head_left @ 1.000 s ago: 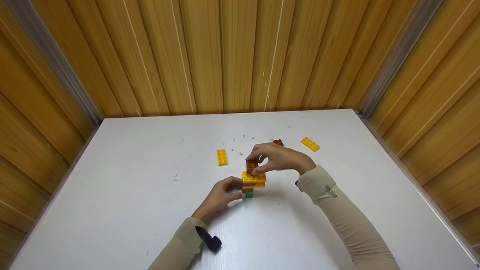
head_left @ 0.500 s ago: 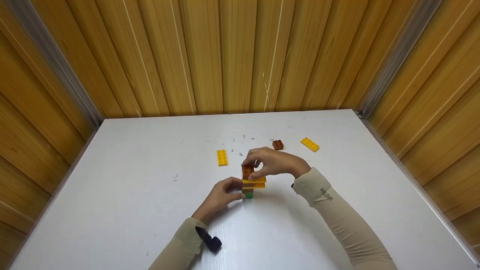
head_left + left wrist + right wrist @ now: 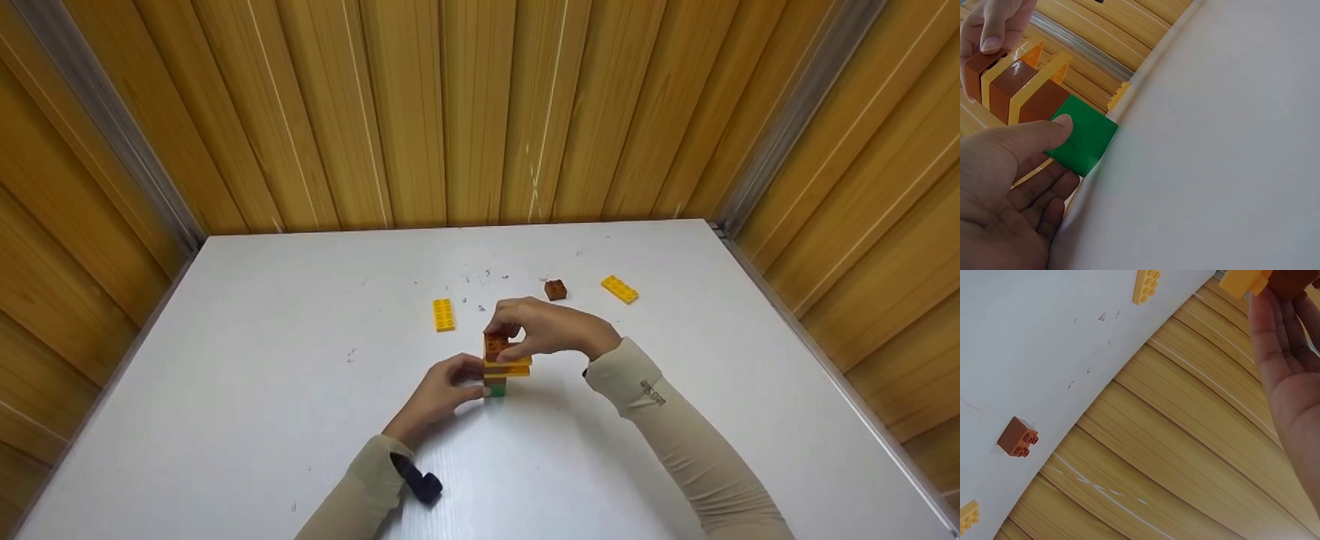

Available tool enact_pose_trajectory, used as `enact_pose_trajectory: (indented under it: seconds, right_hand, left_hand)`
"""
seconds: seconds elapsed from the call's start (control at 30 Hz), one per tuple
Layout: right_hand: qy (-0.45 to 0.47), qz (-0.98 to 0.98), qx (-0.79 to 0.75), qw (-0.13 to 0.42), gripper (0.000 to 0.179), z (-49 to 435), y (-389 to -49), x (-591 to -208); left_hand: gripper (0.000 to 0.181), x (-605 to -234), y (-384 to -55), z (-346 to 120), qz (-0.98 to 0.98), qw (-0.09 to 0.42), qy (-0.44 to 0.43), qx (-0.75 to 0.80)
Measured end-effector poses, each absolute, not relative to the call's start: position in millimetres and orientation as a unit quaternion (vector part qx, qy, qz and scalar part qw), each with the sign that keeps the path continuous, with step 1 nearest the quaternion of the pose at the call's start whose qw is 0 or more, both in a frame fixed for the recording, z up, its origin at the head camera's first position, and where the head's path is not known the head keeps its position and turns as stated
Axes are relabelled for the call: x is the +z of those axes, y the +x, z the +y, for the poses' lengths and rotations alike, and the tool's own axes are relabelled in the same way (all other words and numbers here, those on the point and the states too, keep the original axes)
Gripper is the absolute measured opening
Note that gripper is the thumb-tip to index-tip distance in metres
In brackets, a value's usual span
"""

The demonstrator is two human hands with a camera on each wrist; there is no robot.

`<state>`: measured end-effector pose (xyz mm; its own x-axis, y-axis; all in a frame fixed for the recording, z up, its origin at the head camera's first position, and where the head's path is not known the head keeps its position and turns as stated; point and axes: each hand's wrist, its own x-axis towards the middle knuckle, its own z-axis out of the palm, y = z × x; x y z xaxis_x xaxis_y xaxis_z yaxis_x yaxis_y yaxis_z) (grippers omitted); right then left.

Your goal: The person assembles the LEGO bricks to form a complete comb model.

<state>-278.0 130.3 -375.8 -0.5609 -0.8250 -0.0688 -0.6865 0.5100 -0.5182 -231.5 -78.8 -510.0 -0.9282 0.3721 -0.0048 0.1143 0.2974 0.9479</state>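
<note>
Block tower point(image 3: 1044, 103) in both hands point(image 3: 436, 391) point(image 3: 551, 327)

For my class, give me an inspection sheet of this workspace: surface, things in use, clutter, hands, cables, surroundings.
Surface: white table with small dark marks.
Job's things: upright stack of studded plastic bricks, rising from a green block through brown, yellow, brown, yellow to a brown top block; loose beyond it, two flat yellow rectangular bricks and a square brown brick.
Clutter: nothing seen.
Hands: left hand grips the green block; right hand grips the brown top block.
Cables: nothing seen.
Surroundings: yellow-brown wood-look panelled walls, grey corner strips.
</note>
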Motion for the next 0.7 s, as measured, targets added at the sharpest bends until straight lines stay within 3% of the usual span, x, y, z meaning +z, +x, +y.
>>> enact_pose_trajectory:
  seconds: [0.7]
  right_hand:
    - [-0.448,0.861,-0.196,0.139,0.032,126.2,-274.0,-374.5]
  left_hand:
    - [0.036,-511.8,-232.9,-77.8,0.789,0.103,0.16,0.584]
